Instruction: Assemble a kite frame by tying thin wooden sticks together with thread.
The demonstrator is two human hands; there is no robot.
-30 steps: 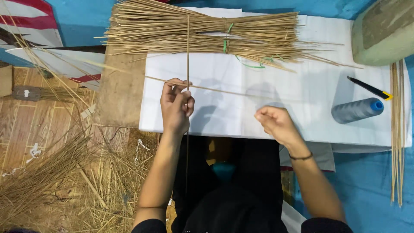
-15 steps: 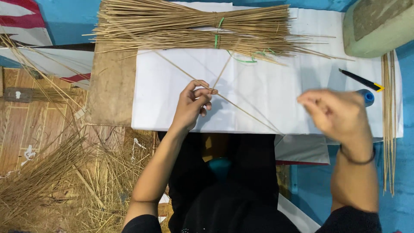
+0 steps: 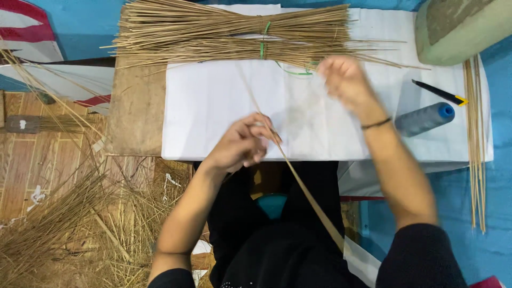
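Note:
My left hand (image 3: pixel 242 144) pinches thin tan sticks (image 3: pixel 309 197) at the near edge of a white sheet (image 3: pixel 213 106). One long stick slants from the sheet through that hand down over my dark lap. My right hand (image 3: pixel 344 80) is raised and motion-blurred, just below a large bundle of tan sticks (image 3: pixel 229 32) tied with a green band (image 3: pixel 262 37). Its fingers look curled, and I cannot make out anything in them.
A grey-blue thread spool (image 3: pixel 424 118) and a black-and-yellow cutter (image 3: pixel 440 93) lie on the sheet's right side. More sticks (image 3: pixel 474 133) lie along the right edge. A grey-green cushion-like object (image 3: pixel 458 26) sits top right. Loose straw (image 3: pixel 58 229) covers the floor at left.
My right hand swung from the sheet's near edge out to the right, then up to the bundle. My left hand turned the held sticks from upright to slanting toward my lap.

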